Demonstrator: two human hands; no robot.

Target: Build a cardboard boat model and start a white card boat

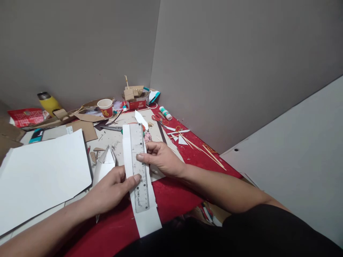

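A clear ruler [139, 200] lies lengthwise on a long white paper strip [147, 223], both held up over the red-covered table edge. My left hand [109, 189] pinches the strip and ruler from the left, its thumb on the ruler and its fingers hidden behind. From the right, my right hand [163, 159] grips them higher up, thumb on the ruler's face and fingers partly behind. Beside my left hand stands a folded white paper shape [105, 164] with a pointed top.
A large white sheet [50, 175] covers the left. Behind are a paper cup [105, 108], yellow bottle [50, 104], cardboard model [136, 98] and glue stick [165, 113]. Scissors [111, 128], thin sticks [203, 151] and paper scraps lie around. Grey walls [227, 64] bound the table [171, 200].
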